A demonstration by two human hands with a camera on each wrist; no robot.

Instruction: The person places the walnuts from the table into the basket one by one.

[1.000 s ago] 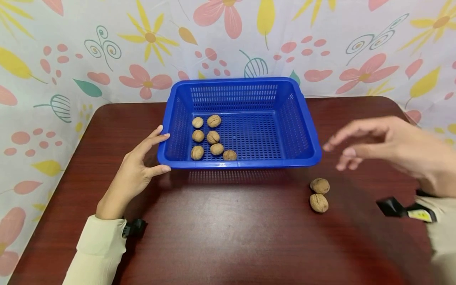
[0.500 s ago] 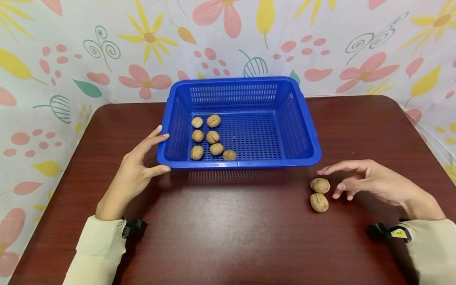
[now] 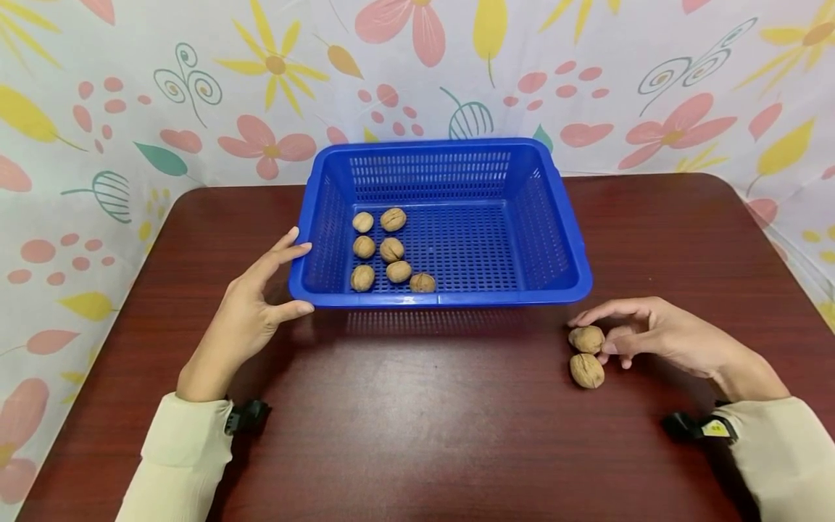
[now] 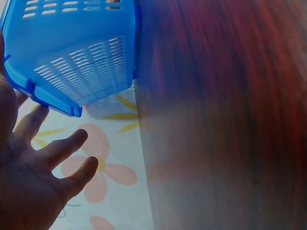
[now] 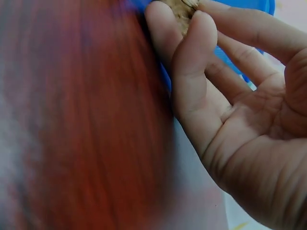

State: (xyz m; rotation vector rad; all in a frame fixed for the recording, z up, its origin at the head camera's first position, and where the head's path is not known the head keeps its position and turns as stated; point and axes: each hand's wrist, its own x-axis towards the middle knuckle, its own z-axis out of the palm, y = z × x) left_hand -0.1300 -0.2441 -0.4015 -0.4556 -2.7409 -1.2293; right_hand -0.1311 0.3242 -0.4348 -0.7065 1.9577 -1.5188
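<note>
A blue plastic basket [image 3: 509, 297] with slotted walls stands at the back of the table, several walnuts [image 3: 392, 250] lying in its left part. My left hand [image 3: 241, 319] holds the basket's front left corner, thumb and index finger at the rim; in the left wrist view the other fingers [image 4: 72, 143] are spread. To the right, in front of the basket, my right hand [image 3: 678, 341] pinches a walnut [image 3: 589, 339] between thumb and fingers. The right wrist view shows part of this walnut [image 5: 181, 13] between the fingertips. A second walnut [image 3: 587, 371] lies just in front of it.
The dark red-brown wooden table [image 3: 417, 420] extends on all sides of the basket, with rounded back corners. A white cloth [image 3: 509, 43] with a flower print hangs right behind the table and basket.
My right hand has come down and toward me from beside the basket's right end, then closed its thumb and fingers on the farther loose walnut. The left hand and basket stay in place.
</note>
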